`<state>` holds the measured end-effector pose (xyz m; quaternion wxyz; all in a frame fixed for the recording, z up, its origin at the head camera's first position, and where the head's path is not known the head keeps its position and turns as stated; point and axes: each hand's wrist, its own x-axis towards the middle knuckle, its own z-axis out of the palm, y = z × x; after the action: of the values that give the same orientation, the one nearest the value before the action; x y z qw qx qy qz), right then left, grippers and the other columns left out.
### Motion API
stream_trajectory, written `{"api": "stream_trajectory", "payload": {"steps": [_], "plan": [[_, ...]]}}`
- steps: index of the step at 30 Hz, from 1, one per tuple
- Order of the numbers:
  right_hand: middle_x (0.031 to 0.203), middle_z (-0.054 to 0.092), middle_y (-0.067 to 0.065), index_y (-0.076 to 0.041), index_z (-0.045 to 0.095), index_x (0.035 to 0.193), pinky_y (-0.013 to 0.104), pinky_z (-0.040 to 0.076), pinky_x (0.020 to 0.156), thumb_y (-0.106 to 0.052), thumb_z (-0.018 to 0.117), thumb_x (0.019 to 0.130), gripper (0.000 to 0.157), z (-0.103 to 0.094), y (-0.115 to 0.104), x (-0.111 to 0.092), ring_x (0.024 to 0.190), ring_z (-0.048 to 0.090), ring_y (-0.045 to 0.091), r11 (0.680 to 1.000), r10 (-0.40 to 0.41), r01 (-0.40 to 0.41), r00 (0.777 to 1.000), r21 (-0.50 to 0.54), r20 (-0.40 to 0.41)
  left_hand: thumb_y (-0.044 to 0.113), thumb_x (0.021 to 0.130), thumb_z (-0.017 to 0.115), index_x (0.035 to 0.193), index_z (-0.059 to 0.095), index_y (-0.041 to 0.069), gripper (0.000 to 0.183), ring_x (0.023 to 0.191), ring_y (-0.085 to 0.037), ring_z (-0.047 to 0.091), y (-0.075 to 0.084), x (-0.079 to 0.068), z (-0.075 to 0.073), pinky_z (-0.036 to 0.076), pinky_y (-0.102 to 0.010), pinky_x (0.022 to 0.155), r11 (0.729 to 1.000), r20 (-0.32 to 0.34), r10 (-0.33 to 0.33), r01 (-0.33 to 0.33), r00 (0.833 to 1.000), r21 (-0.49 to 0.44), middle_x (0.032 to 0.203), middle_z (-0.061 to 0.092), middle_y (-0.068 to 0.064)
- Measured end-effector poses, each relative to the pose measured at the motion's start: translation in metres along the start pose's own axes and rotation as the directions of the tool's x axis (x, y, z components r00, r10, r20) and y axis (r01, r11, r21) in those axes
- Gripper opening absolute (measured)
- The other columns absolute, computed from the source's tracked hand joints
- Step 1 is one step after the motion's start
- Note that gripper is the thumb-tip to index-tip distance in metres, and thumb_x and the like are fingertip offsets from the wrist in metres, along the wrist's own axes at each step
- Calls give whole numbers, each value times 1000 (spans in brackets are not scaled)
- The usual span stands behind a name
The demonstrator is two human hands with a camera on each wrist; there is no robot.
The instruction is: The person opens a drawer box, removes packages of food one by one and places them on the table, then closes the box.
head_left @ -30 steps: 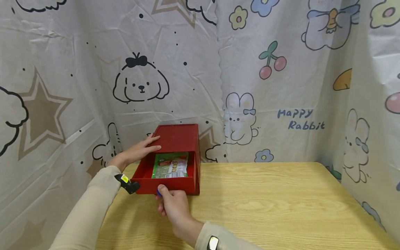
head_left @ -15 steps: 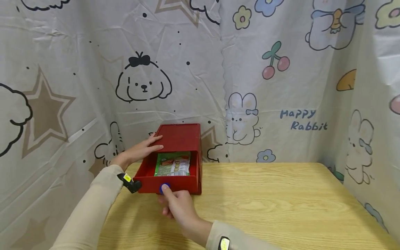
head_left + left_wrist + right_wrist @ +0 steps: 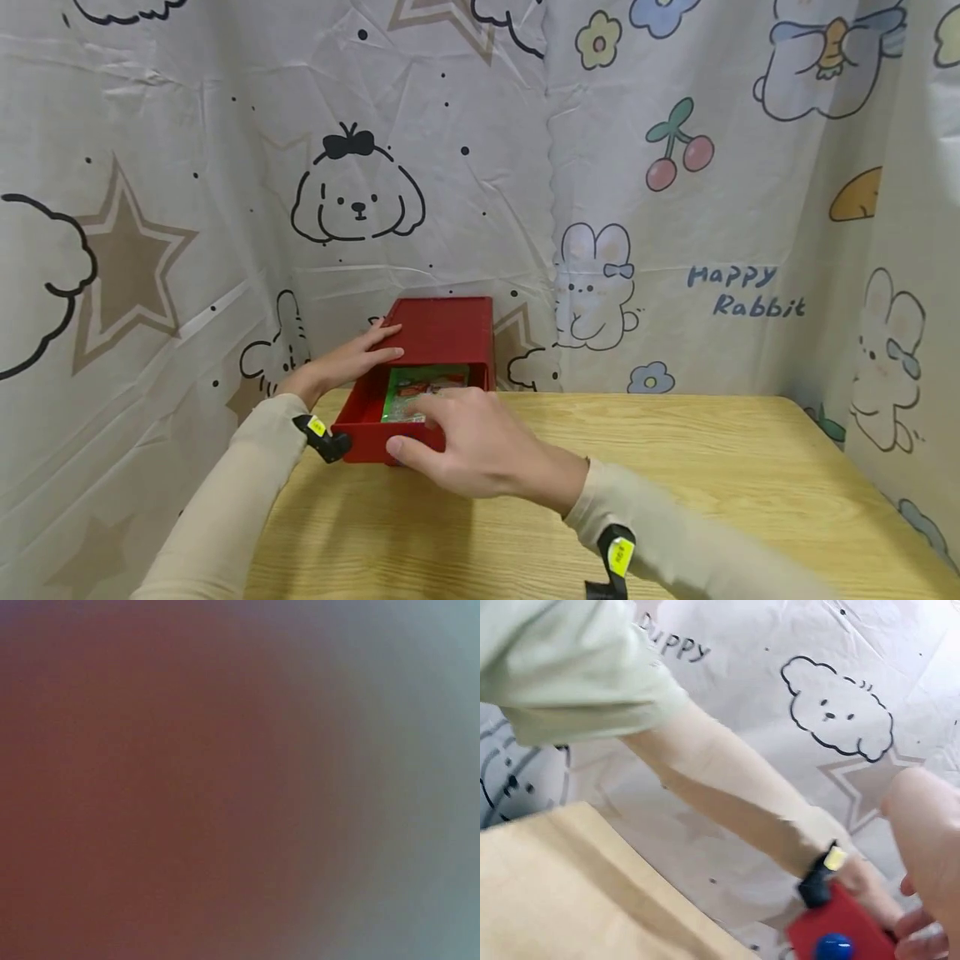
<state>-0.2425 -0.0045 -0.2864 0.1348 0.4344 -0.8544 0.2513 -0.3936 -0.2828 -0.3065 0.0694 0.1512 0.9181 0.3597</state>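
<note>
Drawer [image 3: 363, 444] stands pulled out from a red box [image 3: 447, 325] at the counter's [image 3: 675, 467] far left in the head view, a green packet [image 3: 422, 382] inside; the left hand [image 3: 343, 367], fingers spread, steadies the box, and the right hand's [image 3: 483, 442] grip is apart over the near edge, contact with the packet unclear. The left wrist view is blur. In the right wrist view a blue knob [image 3: 834, 946] shows; reaching in above the front wall seems best.

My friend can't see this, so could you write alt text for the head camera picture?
A person's right hand is at the front of an open red drawer with a green packet inside, while the left hand rests on the red box around it. The box sits on a wood-grain table before a cartoon-printed cloth.
</note>
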Motion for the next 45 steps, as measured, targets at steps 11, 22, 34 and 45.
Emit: {"api": "stream_trajectory", "payload": {"steps": [11,22,34,45], "plan": [[133,67,0,-23,54,152,41,53,93,-75,37,98,77,-17,12,51,114,65,22,967,215,-169,944,-193,251,51,105,53,167,21,14,78,155,-42,-9,0,3,0,8,-70,117,1000,15,20,-20,1000,4,172,-10,-14],[113,71,-4,-22,59,148,40,52,91,-66,45,101,66,2,26,84,107,65,19,933,348,-267,843,-242,410,52,105,52,167,20,16,78,155,-41,-7,0,2,-2,11,-68,118,1000,25,3,-3,1000,-12,172,-10,-11],[157,48,0,-28,37,162,50,41,110,-80,42,94,86,33,47,99,140,47,31,893,446,-343,751,-290,487,49,106,50,167,20,17,76,155,-43,-5,-1,1,-3,10,-70,117,1000,39,5,-4,999,-23,172,-11,-11],[155,49,4,-39,25,165,47,48,98,-66,45,102,71,48,48,113,119,56,24,881,458,-263,683,-394,569,53,105,52,168,19,19,79,155,-41,-8,-3,2,-4,12,-71,116,999,41,-12,14,999,-44,172,-12,-9]]}}
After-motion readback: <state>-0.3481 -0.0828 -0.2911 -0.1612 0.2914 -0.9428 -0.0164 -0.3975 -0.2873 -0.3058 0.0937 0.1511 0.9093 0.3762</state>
